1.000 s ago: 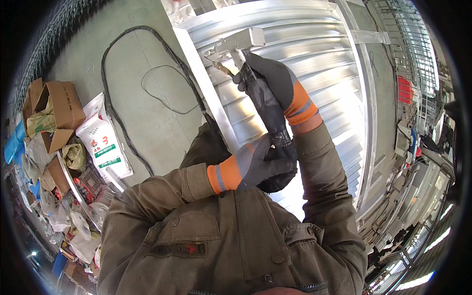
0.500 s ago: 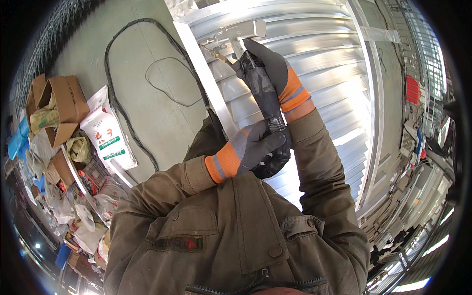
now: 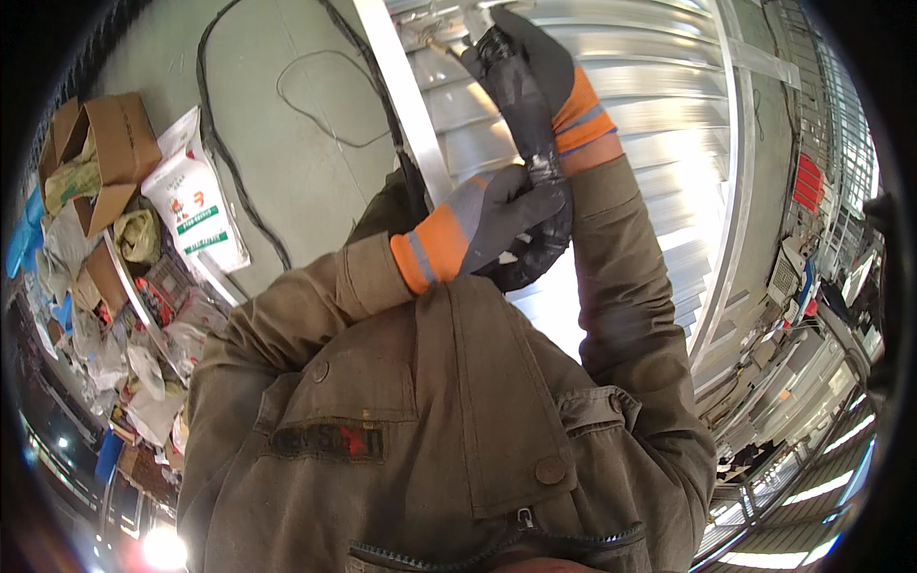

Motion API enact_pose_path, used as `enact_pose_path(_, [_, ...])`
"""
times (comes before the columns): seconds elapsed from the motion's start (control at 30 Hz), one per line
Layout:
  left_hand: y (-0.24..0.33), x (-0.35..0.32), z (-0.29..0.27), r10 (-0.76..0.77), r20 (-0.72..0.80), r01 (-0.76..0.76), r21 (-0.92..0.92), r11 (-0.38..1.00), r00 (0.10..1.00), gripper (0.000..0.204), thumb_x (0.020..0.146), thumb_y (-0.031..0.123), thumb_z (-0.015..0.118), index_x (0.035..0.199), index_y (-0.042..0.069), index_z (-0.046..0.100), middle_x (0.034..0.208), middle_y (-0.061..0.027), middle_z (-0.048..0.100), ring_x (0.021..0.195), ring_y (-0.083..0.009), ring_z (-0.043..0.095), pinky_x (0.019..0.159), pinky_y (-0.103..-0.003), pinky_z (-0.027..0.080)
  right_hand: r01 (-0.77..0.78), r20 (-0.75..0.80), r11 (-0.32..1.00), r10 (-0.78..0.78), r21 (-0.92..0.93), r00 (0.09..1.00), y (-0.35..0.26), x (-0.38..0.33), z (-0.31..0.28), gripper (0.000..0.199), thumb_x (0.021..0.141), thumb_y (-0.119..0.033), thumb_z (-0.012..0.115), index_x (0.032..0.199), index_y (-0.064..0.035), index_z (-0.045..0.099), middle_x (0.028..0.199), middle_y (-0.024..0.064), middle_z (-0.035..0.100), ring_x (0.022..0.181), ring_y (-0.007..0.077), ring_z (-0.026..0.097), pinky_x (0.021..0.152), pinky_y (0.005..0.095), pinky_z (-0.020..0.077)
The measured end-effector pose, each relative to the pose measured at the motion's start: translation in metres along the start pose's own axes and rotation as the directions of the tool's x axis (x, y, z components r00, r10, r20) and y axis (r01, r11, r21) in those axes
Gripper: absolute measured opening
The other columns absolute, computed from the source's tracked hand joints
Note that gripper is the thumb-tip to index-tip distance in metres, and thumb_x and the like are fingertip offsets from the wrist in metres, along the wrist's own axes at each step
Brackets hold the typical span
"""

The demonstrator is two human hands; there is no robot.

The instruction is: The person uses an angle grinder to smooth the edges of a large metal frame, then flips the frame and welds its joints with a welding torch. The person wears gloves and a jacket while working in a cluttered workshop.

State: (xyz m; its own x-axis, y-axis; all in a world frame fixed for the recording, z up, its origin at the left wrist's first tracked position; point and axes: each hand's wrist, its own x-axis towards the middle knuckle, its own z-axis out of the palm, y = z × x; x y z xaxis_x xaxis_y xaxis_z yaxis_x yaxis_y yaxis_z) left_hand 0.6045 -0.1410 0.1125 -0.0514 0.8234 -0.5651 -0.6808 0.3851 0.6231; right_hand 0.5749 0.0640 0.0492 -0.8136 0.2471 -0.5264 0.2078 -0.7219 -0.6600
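Observation:
My right hand [image 3: 535, 67], in a grey glove with an orange cuff, grips the upper part of a thick black taped tool handle with its hose [image 3: 523, 124]. The tool's tip is pressed near the top of a ribbed shiny metal panel [image 3: 659, 181], beside a bright metal frame bar [image 3: 411, 115]. My left hand [image 3: 501, 215], gloved the same way, is wrapped around the lower bend of the black hose, close to my chest. What the tip touches is partly hidden by my right glove.
A black cable [image 3: 229, 153] and a thin wire loop [image 3: 315, 105] lie on the grey concrete floor. At the left are an open cardboard box [image 3: 105, 143], a white printed sack [image 3: 196, 215] and a pile of bags and scrap [image 3: 124, 325]. Metal racks [image 3: 793, 363] stand at the right.
Both hands and the black tool have moved up and further from me along the panel. My left hand has slid to grip the hose's lower bend more tightly.

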Motion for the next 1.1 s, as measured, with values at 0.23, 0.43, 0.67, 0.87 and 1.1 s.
enact_pose_path(0.23, [0.005, -0.001, 0.002, 0.036, -0.004, -0.035, 0.052, 0.998, 0.999, 0.035, 0.115, 0.031, 0.064, 0.128, 0.000, 0.073, 0.109, -0.0053, 0.078, 0.098, -0.0139, 0.072, 0.092, -0.034, 0.060, -0.041, 0.019, 0.999, 0.041, 0.030, 0.999, 0.005, 0.005, -0.012, 0.046, 0.114, -0.037, 0.065, 0.082, -0.0043, 0.066, 0.073, 0.0086, 0.064, 0.069, 0.0212, 0.065, 0.074, 0.0351, 0.0599])
enact_pose_path(0.43, [0.002, -0.002, -0.002, 0.048, -0.017, -0.045, 0.139, 0.989, 0.999, 0.033, 0.115, 0.030, 0.063, 0.123, 0.000, 0.074, 0.105, -0.0056, 0.078, 0.097, -0.0134, 0.071, 0.090, -0.033, 0.060, 0.153, 0.117, 0.988, -0.148, -0.031, 0.982, 0.017, 0.012, -0.025, 0.038, 0.109, -0.030, 0.071, 0.125, 0.0047, 0.069, 0.112, 0.0210, 0.076, 0.095, 0.0266, 0.078, 0.088, 0.0383, 0.0677])
enact_pose_path(0.67, [0.000, 0.001, -0.001, 0.084, 0.012, -0.085, 0.045, 0.995, 0.996, 0.033, 0.115, 0.027, 0.061, 0.127, -0.001, 0.073, 0.109, -0.0067, 0.080, 0.098, -0.0152, 0.072, 0.092, -0.033, 0.059, 0.077, -0.063, 0.982, -0.089, -0.174, 0.994, 0.007, 0.002, -0.002, 0.046, 0.103, -0.045, 0.077, 0.106, 0.0008, 0.078, 0.091, 0.0146, 0.081, 0.076, 0.0205, 0.078, 0.069, 0.0324, 0.0639])
enact_pose_path(0.87, [0.001, -0.001, -0.002, 0.079, 0.021, -0.080, 0.110, 0.991, 0.997, 0.034, 0.117, 0.028, 0.059, 0.130, 0.000, 0.072, 0.110, -0.0063, 0.079, 0.100, -0.0146, 0.072, 0.093, -0.032, 0.059, -0.055, -0.126, 0.978, 0.030, -0.202, 0.992, 0.004, 0.006, -0.006, 0.047, 0.104, -0.048, 0.075, 0.104, -0.0014, 0.081, 0.088, 0.0117, 0.081, 0.072, 0.0188, 0.076, 0.067, 0.0331, 0.0618])
enact_pose_path(1.1, [-0.003, 0.003, -0.005, 0.123, 0.007, -0.123, 0.079, 0.989, 0.992, 0.034, 0.118, 0.030, 0.060, 0.129, 0.000, 0.073, 0.111, -0.0059, 0.079, 0.101, -0.0132, 0.070, 0.094, -0.033, 0.058, 0.039, -0.045, 0.962, -0.053, -0.270, 0.998, 0.006, 0.012, -0.009, 0.040, 0.109, -0.041, 0.069, 0.120, -0.0046, 0.082, 0.098, 0.0116, 0.082, 0.079, 0.0198, 0.077, 0.073, 0.0346, 0.0634])
